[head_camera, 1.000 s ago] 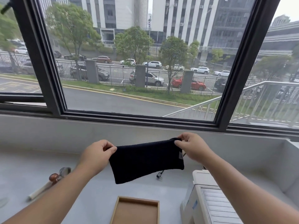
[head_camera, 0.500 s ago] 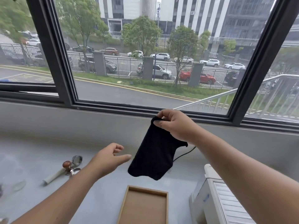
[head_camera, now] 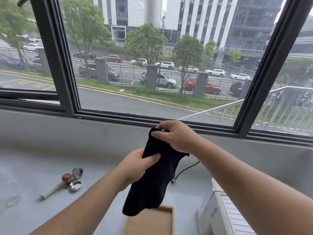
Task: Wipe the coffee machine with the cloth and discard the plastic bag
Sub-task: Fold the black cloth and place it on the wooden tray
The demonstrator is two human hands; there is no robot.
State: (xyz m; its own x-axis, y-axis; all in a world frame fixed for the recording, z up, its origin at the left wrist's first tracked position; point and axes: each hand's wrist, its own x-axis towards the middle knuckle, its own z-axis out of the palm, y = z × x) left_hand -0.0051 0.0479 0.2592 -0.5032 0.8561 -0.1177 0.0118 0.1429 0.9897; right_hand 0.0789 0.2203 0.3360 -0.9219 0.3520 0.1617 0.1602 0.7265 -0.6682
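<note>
A black cloth [head_camera: 152, 180] hangs lengthwise in the air over the grey counter. My right hand [head_camera: 174, 136] pinches its top corner in front of the window sill. Lower down, my left hand [head_camera: 137, 165] grips the cloth's left edge, thumb across the front. The white coffee machine [head_camera: 220, 216] stands at the lower right, partly hidden behind my right forearm. No plastic bag is in view.
A shallow brown cardboard tray [head_camera: 150, 223] lies at the bottom centre under the cloth. A tamper and metal filter parts [head_camera: 71, 180] lie on the counter [head_camera: 50, 167] at left. A black cable [head_camera: 184, 170] runs behind the cloth. A wide window fills the back.
The cloth, held stretched between both hands, was released by the left hand and hung from the right. My left hand has now taken hold of its side again.
</note>
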